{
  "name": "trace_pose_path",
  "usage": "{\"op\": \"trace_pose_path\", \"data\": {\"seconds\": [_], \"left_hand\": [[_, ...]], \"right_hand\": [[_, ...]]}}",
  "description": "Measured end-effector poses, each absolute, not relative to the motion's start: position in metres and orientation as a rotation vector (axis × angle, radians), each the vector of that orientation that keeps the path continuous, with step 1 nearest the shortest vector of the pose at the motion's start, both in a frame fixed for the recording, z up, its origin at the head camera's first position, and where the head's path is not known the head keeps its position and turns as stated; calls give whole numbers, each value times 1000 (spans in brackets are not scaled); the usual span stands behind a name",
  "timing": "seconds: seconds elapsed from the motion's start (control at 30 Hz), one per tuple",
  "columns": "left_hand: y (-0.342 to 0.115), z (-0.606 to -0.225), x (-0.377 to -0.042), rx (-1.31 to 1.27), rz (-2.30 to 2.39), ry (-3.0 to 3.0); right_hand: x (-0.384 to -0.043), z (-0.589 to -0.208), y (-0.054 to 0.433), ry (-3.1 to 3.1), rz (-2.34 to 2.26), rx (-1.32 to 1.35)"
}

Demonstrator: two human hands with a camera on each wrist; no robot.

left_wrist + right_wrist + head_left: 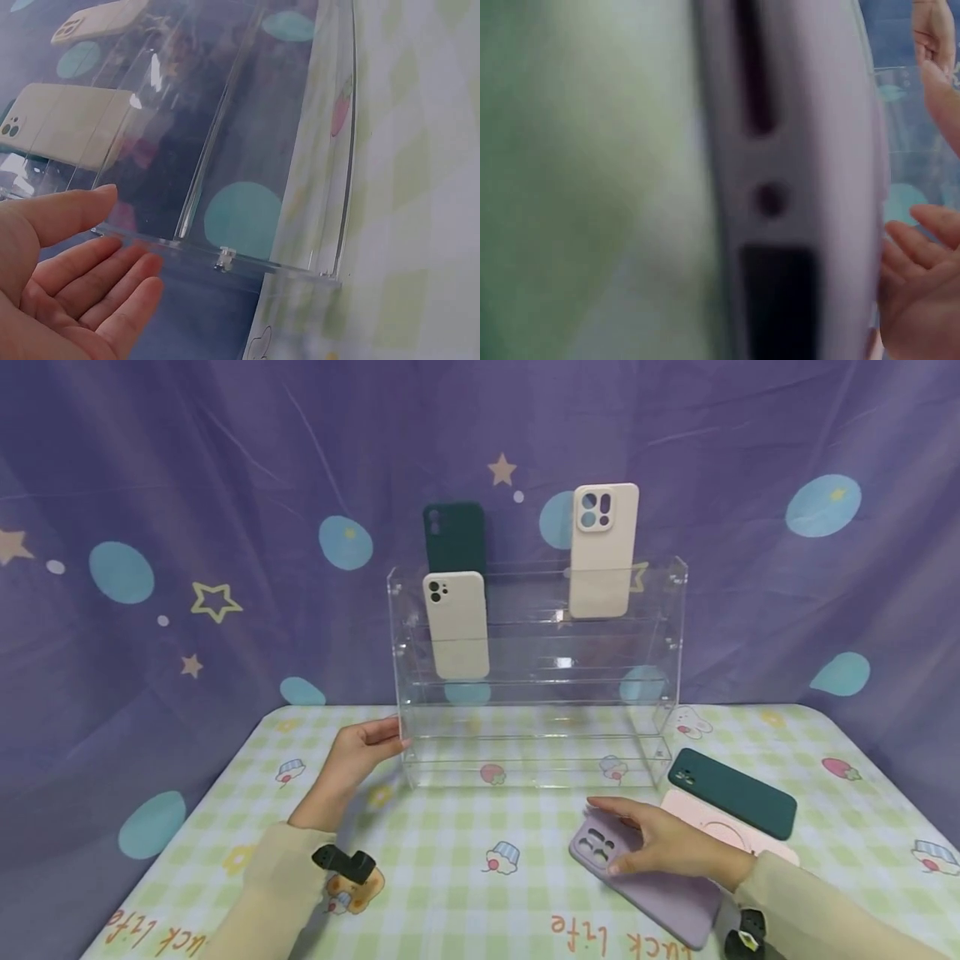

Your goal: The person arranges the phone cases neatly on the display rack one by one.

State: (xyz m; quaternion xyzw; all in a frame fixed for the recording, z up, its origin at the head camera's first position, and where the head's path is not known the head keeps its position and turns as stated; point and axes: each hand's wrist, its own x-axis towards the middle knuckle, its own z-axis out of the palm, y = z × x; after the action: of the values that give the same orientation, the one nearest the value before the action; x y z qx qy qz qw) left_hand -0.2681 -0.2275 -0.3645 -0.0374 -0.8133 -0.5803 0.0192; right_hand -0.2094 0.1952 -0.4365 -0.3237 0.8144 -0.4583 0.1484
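A clear acrylic tiered display rack (540,720) stands on the table. At its left side is my left hand (357,757), thumb in front and relaxed fingers behind the side panel; fingertips sit right at the panel's edge in the left wrist view. My right hand (667,842) spreads over a light purple phone case (660,897) lying camera-side up, thumb on the near side, fingers beyond its far side. Close up in the right wrist view is the end of the purple case (847,187) with its port cutouts; behind it the fingers are loosely extended.
On the rack stand a dark green case (455,537), a cream case (459,635) in front of it, and another cream case (602,560) at the upper right. A dark green case (738,795) and a pink case (727,828) lie beyond my right hand. Purple curtain (225,485) hangs behind.
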Motion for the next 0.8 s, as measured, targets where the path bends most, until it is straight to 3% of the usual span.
{"op": "trace_pose_path", "data": {"seconds": [0.8], "left_hand": [[-228,-370,-269,-92,-1902,-2440]], "right_hand": [[-209,-439,189,2580,-1003,-1120]]}}
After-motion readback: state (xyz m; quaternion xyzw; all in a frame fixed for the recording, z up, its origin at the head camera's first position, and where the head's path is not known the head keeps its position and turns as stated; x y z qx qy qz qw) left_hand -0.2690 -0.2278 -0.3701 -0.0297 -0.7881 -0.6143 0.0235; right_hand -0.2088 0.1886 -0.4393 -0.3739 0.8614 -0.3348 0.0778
